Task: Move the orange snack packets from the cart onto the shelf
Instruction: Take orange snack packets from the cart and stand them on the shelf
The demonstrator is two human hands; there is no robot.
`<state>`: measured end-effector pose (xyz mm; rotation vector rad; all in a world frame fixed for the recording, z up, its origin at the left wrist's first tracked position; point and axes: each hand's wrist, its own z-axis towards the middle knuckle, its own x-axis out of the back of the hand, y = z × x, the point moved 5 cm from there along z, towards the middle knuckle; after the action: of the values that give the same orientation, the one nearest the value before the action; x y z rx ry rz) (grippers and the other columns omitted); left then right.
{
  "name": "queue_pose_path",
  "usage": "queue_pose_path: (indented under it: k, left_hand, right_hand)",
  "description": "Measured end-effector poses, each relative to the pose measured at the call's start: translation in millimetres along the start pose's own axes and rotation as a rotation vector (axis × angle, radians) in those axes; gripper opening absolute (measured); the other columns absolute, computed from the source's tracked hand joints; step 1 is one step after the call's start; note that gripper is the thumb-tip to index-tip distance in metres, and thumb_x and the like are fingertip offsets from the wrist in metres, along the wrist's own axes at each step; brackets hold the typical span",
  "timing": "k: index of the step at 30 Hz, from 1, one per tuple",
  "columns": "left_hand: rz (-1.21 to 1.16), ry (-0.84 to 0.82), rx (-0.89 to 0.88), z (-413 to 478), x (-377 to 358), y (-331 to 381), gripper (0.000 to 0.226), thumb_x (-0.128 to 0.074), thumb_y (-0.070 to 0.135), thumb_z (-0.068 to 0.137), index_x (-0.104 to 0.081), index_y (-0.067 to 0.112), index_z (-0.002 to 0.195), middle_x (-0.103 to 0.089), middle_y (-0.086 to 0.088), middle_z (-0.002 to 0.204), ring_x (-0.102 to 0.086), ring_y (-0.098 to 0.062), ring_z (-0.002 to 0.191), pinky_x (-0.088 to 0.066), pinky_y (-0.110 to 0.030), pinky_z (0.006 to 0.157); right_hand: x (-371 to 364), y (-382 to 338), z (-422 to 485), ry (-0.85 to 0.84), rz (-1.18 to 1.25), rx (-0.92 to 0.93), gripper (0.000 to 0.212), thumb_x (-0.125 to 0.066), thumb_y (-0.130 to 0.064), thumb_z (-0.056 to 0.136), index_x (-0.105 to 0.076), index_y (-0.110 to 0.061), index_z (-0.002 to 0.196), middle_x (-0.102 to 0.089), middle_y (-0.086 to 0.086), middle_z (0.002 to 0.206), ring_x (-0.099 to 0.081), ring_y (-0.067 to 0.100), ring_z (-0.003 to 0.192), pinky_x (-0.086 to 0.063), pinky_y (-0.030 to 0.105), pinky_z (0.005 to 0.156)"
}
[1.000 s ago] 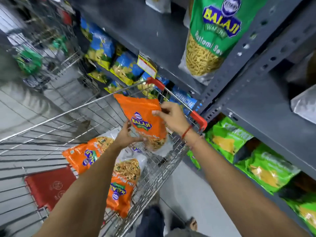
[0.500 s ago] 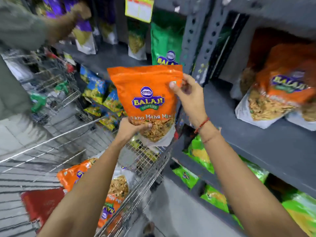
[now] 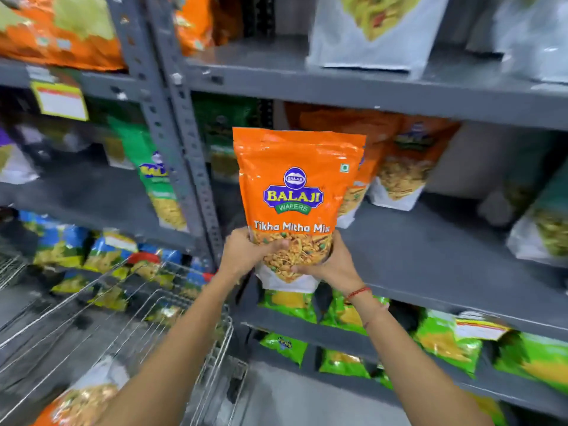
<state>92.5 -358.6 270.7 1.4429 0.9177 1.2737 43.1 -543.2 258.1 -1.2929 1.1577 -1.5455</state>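
head view: we look forward and down at our two bare hands in front of grey store racking, with the cart low on the left.
packet in hand: we hold one orange snack packet upright, label toward us, lifted clear of the cart and just in front of the grey shelf, its base about level with the shelf's front edge and not yet resting on it.
left hand: our left hand is wrapped around the packet's lower left corner, thumb across the clear window.
right hand: our right hand cups the lower right corner and base, fingers curled under; a red thread sits at that wrist.
shelf so far: orange packets of the same kind already stand at the back of this shelf, just behind the one we hold; bare grey board lies in front of them and off to the right.
cart: the wire cart sits below and left; at least one more orange packet in the cart lies near the bottom edge of the view, blurred.
progress: we judge the task partway done, with this packet mid-transfer.
left to do: set this packet down on the bare board, then fetch what remains in the cart; how many remain we cannot tell.
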Motion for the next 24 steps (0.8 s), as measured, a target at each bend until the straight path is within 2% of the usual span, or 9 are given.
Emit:
queue_pose_path:
  k: [2,6,8,11,15,17,20,22,24]
  left_hand:
    - [0.000,-0.102,-0.036,16,-44,18,0.054,-0.083,0.055,0.043,-0.073,0.026,0.088,-0.076,0.006,0.090,-0.071,-0.007,0.086,-0.057,-0.038,0.082]
    - [-0.022,-0.233,-0.058,42,-122,43,0.065,-0.082,0.056,0.043,-0.066,0.028,0.100,-0.073,0.005,0.103,-0.068,-0.010,0.095,-0.055,-0.038,0.089]
    - [-0.030,-0.288,-0.077,51,-159,54,0.058,-0.083,0.047,0.050,-0.061,0.031,0.101,-0.069,0.007,0.103,-0.065,-0.007,0.096,-0.053,-0.029,0.087]
    - [-0.010,-0.367,-0.096,66,-212,64,0.055,-0.082,0.021,0.065,-0.054,0.020,0.112,-0.062,0.007,0.105,-0.060,-0.009,0.096,-0.049,-0.017,0.077]
    - [0.065,-0.432,-0.067,81,-277,51,0.068,-0.082,0.031,0.064,-0.051,0.012,0.121,-0.064,-0.003,0.115,-0.060,-0.020,0.106,-0.044,-0.027,0.082]
    - [0.072,-0.386,-0.071,87,-299,46,0.067,-0.077,0.043,0.065,-0.054,0.013,0.120,-0.065,-0.006,0.116,-0.061,-0.020,0.106,-0.042,-0.024,0.079]
    - [0.074,-0.345,-0.063,97,-319,50,0.055,-0.072,0.031,0.077,-0.050,0.012,0.124,-0.063,-0.008,0.122,-0.058,-0.022,0.111,-0.038,-0.020,0.079]
    - [0.086,-0.341,-0.074,106,-326,54,0.055,-0.071,0.029,0.078,-0.049,0.010,0.125,-0.062,-0.010,0.124,-0.058,-0.024,0.114,-0.038,-0.018,0.080]
    - [0.107,-0.334,-0.080,116,-330,53,0.056,-0.071,0.029,0.078,-0.048,0.009,0.125,-0.062,-0.011,0.125,-0.058,-0.025,0.114,-0.037,-0.014,0.077]
  right_hand:
    - [44,7,1,0.106,0.016,0.007,0.086,-0.091,-0.010,0.047,-0.040,-0.028,0.114,-0.055,-0.023,0.100,-0.052,-0.011,0.093,-0.042,-0.004,0.070]
    - [120,21,4,0.241,-0.003,0.006,0.090,-0.091,-0.010,0.047,-0.042,-0.022,0.121,-0.057,-0.018,0.105,-0.056,-0.002,0.098,-0.047,0.009,0.079]
    - [155,29,8,0.270,-0.013,-0.012,0.087,-0.090,-0.007,0.048,-0.042,-0.022,0.119,-0.057,-0.018,0.104,-0.057,0.001,0.099,-0.049,0.013,0.080]
    - [206,43,18,0.284,-0.029,-0.048,0.086,-0.088,-0.003,0.050,-0.041,-0.021,0.120,-0.060,-0.003,0.113,-0.058,0.013,0.107,-0.051,0.029,0.089]
    - [255,74,31,0.231,-0.079,-0.142,0.090,-0.085,0.002,0.054,-0.035,-0.026,0.123,-0.055,0.002,0.122,-0.053,0.020,0.115,-0.044,0.048,0.102]
    - [273,85,37,0.240,-0.103,-0.190,0.087,-0.085,-0.003,0.057,-0.034,-0.027,0.123,-0.053,-0.002,0.121,-0.051,0.017,0.115,-0.042,0.048,0.104]
    - [291,88,55,0.235,-0.183,-0.218,0.092,-0.089,-0.017,0.053,-0.036,-0.020,0.129,-0.054,-0.004,0.121,-0.050,0.014,0.114,-0.043,0.039,0.102]
    - [299,91,66,0.233,-0.209,-0.226,0.102,-0.090,-0.032,0.045,-0.035,-0.024,0.131,-0.057,-0.001,0.127,-0.052,0.020,0.119,-0.043,0.046,0.104]
    - [303,94,73,0.247,-0.242,-0.240,0.101,-0.090,-0.030,0.048,-0.034,-0.022,0.132,-0.056,0.004,0.131,-0.051,0.024,0.122,-0.041,0.048,0.106]
